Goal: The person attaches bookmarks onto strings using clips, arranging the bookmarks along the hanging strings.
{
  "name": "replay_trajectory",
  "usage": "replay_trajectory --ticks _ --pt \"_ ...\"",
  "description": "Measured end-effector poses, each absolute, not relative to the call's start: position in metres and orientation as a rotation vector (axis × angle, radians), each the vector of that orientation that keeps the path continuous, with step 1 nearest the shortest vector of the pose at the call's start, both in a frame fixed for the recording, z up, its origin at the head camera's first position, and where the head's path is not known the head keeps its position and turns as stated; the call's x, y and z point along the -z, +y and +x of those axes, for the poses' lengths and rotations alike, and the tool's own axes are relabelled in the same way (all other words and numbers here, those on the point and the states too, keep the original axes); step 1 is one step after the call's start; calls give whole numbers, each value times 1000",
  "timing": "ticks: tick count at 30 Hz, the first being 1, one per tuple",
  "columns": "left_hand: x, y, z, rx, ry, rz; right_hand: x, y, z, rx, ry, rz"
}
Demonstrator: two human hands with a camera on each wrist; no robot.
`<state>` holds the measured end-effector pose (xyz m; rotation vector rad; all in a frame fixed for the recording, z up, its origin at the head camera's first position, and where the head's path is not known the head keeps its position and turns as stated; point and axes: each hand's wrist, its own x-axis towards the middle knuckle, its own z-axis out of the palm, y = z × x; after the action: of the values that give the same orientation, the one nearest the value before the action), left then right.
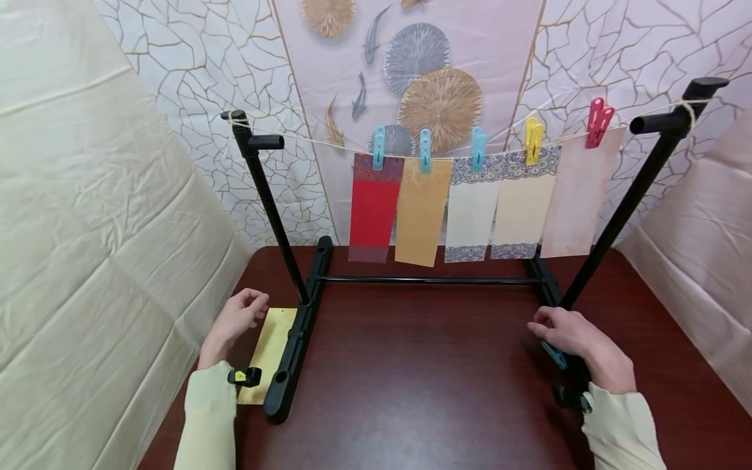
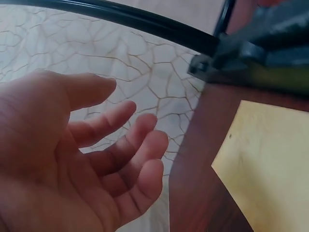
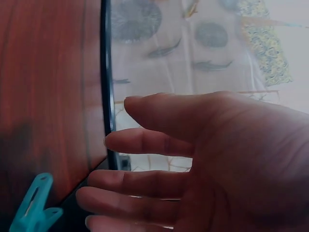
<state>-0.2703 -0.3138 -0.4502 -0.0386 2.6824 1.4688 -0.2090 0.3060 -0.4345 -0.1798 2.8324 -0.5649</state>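
Observation:
My left hand (image 1: pixel 234 321) hovers beside a pale yellow card (image 1: pixel 271 346) at the table's left, fingers loosely bent and holding nothing. That card lies partly under the rack's left foot (image 1: pixel 286 378). Over the rack's right foot, my right hand (image 1: pixel 581 339) is empty, its fingers relaxed and spread in the right wrist view. Just below it lies a blue clothespin (image 3: pixel 33 208). From a string hang a red card (image 1: pixel 373 209), a tan card (image 1: pixel 422 215), a white patterned card (image 1: pixel 472 212), a cream patterned card (image 1: pixel 523 209) and a pale pink card (image 1: pixel 578 196).
Blue clothespins (image 1: pixel 425 150), a yellow clothespin (image 1: pixel 533 140) and a red clothespin (image 1: pixel 599 123) clip the cards. Black posts (image 1: pixel 273 215) hold the string's ends, and a crossbar (image 1: pixel 431 281) joins the feet. Patterned cloth (image 1: pixel 205 65) hangs behind the brown table (image 1: pixel 423 378).

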Motion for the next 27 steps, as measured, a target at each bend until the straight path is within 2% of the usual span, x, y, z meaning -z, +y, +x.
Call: replay_trajectory --ticks 9,17,27 --pt "457 -311 -276 -992 2846 -36 449 305 -205 660 2761 -121" --pt "465 -310 -278 -786 2864 -24 452 301 -204 785 2680 -12" --pt "469 -300 -272 -645 2764 -47 457 297 -204 775 2676 -17"
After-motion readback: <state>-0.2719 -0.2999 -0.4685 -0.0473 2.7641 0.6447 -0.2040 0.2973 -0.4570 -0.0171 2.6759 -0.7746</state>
